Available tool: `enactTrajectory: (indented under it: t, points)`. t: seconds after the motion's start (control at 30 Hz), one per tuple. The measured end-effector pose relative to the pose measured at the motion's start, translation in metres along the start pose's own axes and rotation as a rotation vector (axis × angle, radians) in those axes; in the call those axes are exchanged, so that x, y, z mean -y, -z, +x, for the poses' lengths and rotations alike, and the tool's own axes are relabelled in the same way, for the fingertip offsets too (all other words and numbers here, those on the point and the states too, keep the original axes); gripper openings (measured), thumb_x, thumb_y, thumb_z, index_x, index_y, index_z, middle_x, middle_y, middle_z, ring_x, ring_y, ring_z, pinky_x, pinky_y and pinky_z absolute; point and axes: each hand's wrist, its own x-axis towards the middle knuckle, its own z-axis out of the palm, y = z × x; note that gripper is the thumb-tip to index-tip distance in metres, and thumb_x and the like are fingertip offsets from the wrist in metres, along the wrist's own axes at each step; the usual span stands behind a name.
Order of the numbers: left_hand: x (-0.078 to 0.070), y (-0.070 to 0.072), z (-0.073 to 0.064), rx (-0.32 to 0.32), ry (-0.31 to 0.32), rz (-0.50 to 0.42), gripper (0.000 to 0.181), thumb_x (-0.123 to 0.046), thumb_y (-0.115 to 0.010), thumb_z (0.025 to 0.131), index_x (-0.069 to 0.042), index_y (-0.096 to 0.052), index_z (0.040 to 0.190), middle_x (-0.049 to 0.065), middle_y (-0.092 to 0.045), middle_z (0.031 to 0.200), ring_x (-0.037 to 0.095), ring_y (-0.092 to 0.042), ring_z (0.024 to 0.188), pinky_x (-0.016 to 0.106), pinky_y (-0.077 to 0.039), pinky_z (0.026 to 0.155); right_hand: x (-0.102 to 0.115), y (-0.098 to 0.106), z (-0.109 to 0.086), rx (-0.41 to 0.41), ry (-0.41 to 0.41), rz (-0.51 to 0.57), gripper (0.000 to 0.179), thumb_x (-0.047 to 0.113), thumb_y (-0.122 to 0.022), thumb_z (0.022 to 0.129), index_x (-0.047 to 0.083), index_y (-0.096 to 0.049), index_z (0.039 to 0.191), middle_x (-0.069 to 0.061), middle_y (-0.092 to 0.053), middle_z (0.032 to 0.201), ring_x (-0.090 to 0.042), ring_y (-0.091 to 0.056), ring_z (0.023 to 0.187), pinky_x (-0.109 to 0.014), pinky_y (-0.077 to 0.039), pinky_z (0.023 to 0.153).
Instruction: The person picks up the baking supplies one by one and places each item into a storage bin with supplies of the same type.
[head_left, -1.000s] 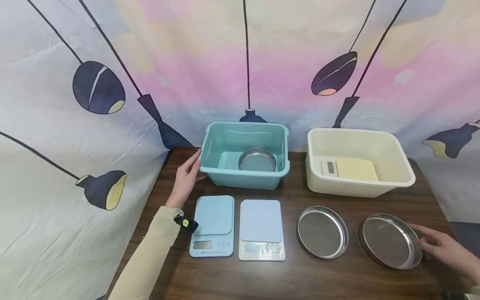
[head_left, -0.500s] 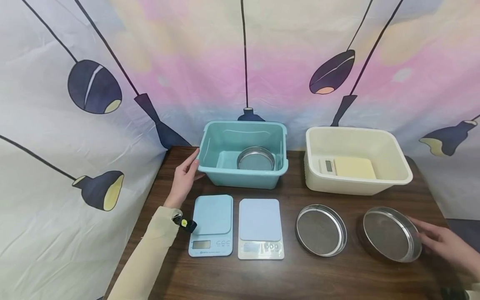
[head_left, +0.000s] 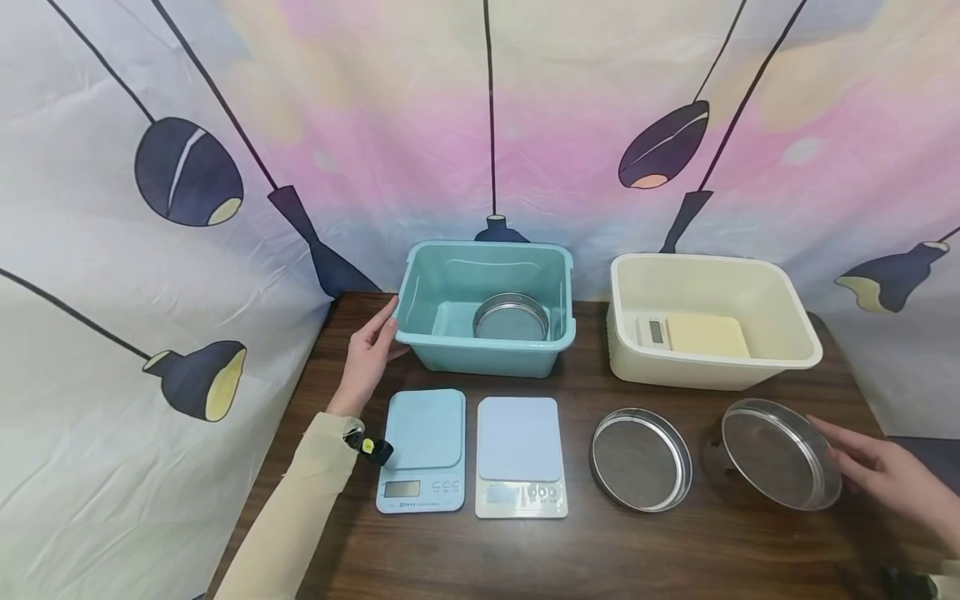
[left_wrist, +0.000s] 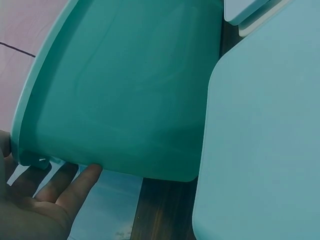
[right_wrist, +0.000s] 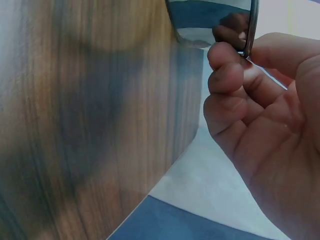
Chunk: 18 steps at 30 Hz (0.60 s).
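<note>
At the table's right, my right hand [head_left: 877, 462] pinches the edge of a round metal sieve [head_left: 780, 454], tilted and raised above the tabletop. In the right wrist view a mirror-like piece of the sieve's wall [right_wrist: 215, 20] shows between thumb and curled fingers [right_wrist: 227, 80]. My left hand [head_left: 367, 358] touches the left end of a teal plastic basin [head_left: 491, 362]; its extended fingers [left_wrist: 77, 192] lie against the outer wall under the rim. Inside the basin is a smaller sieve [head_left: 512, 321]. A second large sieve [head_left: 641, 460] lies flat left of the held one.
Two kitchen scales, a light blue one [head_left: 426, 429] and a white one [head_left: 520, 437], lie in front of the basin. A cream basin [head_left: 675, 372] at the back right holds a yellow-topped scale [head_left: 705, 335]. A printed cloth [head_left: 562, 125] hangs behind the dark wooden table [head_left: 525, 554].
My right hand has lifted the sieve off the table, tilted it further and moved it slightly toward the back. My left hand stays at the teal basin.
</note>
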Motion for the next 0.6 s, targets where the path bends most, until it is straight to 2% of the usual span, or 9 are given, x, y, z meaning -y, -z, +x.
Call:
enactTrajectory:
  t: [0.07,0.13,0.17,0.27,0.33,0.5,0.6]
  points:
    - [0.000,0.000,0.000,0.003,0.001,0.000,0.049,-0.034,-0.047,0.113,-0.021,-0.043,0.160,0.009,-0.042,0.163,0.036,-0.052,0.139,0.029,-0.060,0.093,0.004,0.002,0.002,-0.003,-0.001,-0.024,0.051,0.005,-0.063,0.103,0.009,-0.053,0.153,0.028,-0.059,0.096,0.001,-0.050,0.063,-0.021,-0.040,0.053]
    - [0.000,0.000,0.000,0.004,0.001,-0.004,0.049,-0.034,-0.047,0.113,-0.021,-0.043,0.161,0.009,-0.042,0.163,0.036,-0.052,0.139,0.029,-0.060,0.093,0.007,0.004,0.003,-0.012,0.011,-0.048,0.050,0.006,-0.065,0.102,0.008,-0.055,0.151,0.036,-0.057,0.105,0.006,-0.051,0.070,-0.018,-0.038,0.056]
    - [0.000,0.000,0.000,0.004,0.002,-0.006,0.050,-0.033,-0.047,0.113,-0.021,-0.043,0.161,0.009,-0.042,0.164,0.036,-0.052,0.139,0.029,-0.060,0.093,0.009,0.005,0.005,-0.016,0.021,-0.061,0.050,0.007,-0.066,0.102,0.009,-0.057,0.150,0.040,-0.054,0.111,0.010,-0.051,0.075,-0.015,-0.039,0.057]
    - [0.001,0.000,0.000,0.001,0.003,-0.010,0.050,-0.034,-0.047,0.113,-0.021,-0.043,0.161,0.008,-0.043,0.163,0.036,-0.052,0.139,0.028,-0.061,0.092,0.016,0.008,0.008,-0.032,0.047,-0.088,0.049,0.008,-0.069,0.100,0.014,-0.060,0.148,0.044,-0.048,0.118,0.011,-0.049,0.081,-0.012,-0.037,0.060]
    - [0.001,0.000,0.000,-0.001,0.003,-0.007,0.050,-0.035,-0.048,0.113,-0.021,-0.043,0.160,0.007,-0.043,0.163,0.035,-0.053,0.139,0.027,-0.061,0.092,0.021,0.010,0.010,-0.039,0.064,-0.093,0.051,0.007,-0.069,0.100,0.017,-0.061,0.149,0.041,-0.052,0.112,0.007,-0.049,0.076,-0.014,-0.036,0.058]
    - [0.001,-0.001,0.000,-0.002,-0.004,0.005,0.050,-0.035,-0.047,0.113,-0.021,-0.043,0.160,0.009,-0.042,0.163,0.037,-0.053,0.138,0.028,-0.061,0.092,0.030,0.013,0.014,-0.079,0.125,-0.111,0.054,0.003,-0.071,0.096,0.024,-0.064,0.145,0.043,-0.051,0.117,0.008,-0.051,0.077,-0.009,-0.037,0.061]
    - [0.001,-0.001,0.000,-0.004,-0.006,0.006,0.049,-0.033,-0.047,0.113,-0.020,-0.043,0.160,0.009,-0.042,0.163,0.037,-0.053,0.138,0.031,-0.061,0.093,0.036,0.015,0.016,-0.100,0.143,-0.125,0.053,0.004,-0.073,0.095,0.028,-0.067,0.142,0.043,-0.049,0.120,0.012,-0.051,0.083,-0.004,-0.036,0.064]
